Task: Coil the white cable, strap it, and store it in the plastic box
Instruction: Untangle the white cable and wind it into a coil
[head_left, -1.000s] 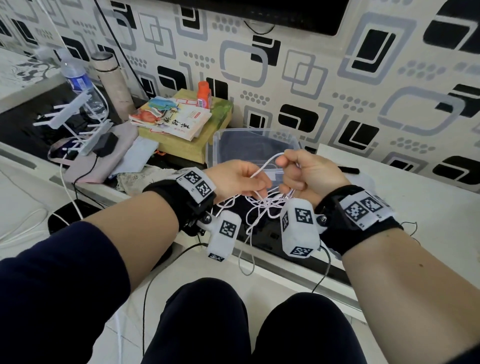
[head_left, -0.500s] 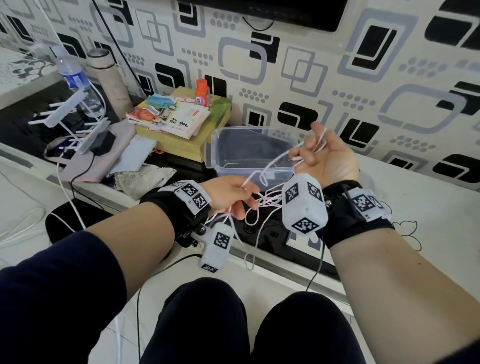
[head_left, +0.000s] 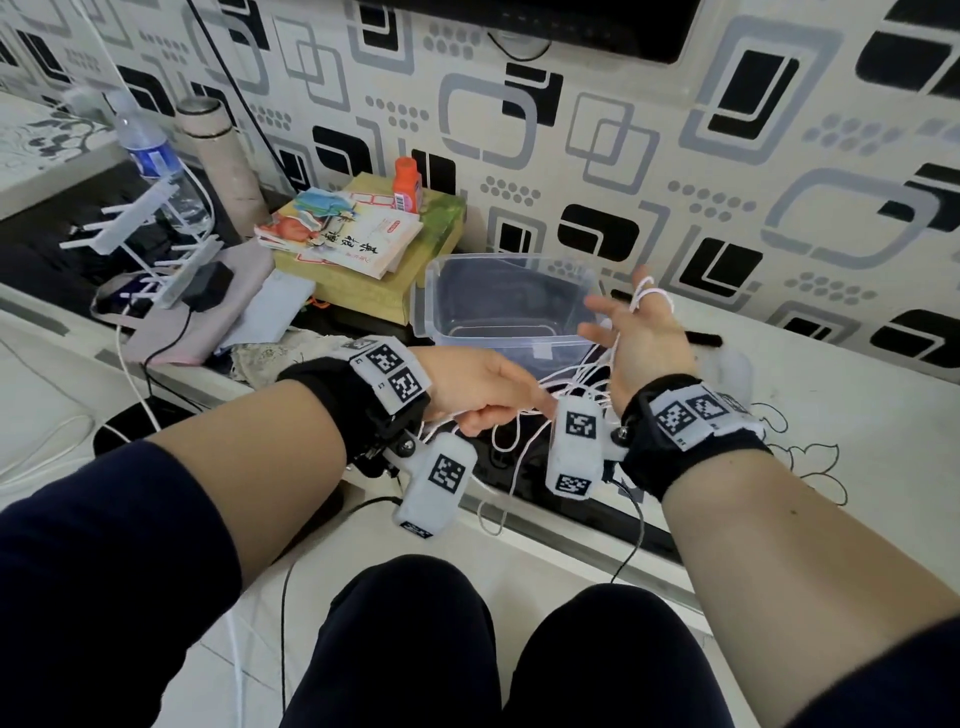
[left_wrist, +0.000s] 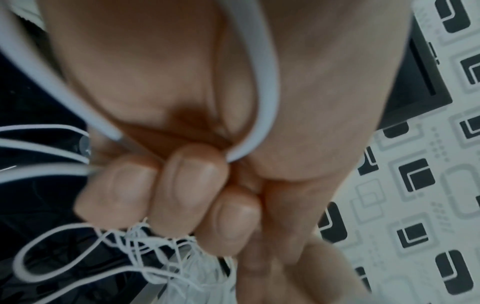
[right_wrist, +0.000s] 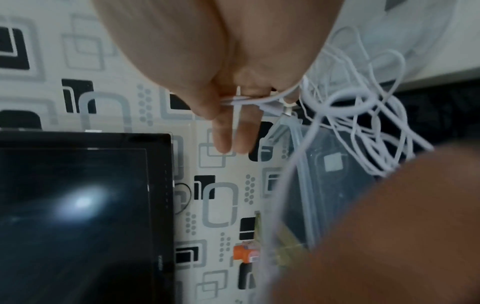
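The thin white cable (head_left: 571, 385) hangs in loose tangled loops between my two hands, in front of the clear plastic box (head_left: 423, 306). My left hand (head_left: 483, 400) grips a bunch of strands in a fist; in the left wrist view its curled fingers (left_wrist: 192, 185) close over the cable (left_wrist: 265, 82). My right hand (head_left: 636, 338) is raised to the right with fingers spread and nearly straight, a loop of cable (head_left: 647, 291) hooked over them. The right wrist view shows strands (right_wrist: 350, 98) crossing those fingers (right_wrist: 223, 133). The box holds nothing.
Books on a yellow-green box (head_left: 363, 244) with an orange bottle (head_left: 407, 184) stand left of the plastic box. Further left are a water bottle (head_left: 150, 150), a flask (head_left: 218, 150) and a white rack (head_left: 135, 223). A thin black item (head_left: 701, 339) lies on the white counter (head_left: 831, 415).
My right hand left the left hand, rose up and to the right and spread its fingers, drawing cable loops with it. The left hand dropped slightly, still gripping the strands.
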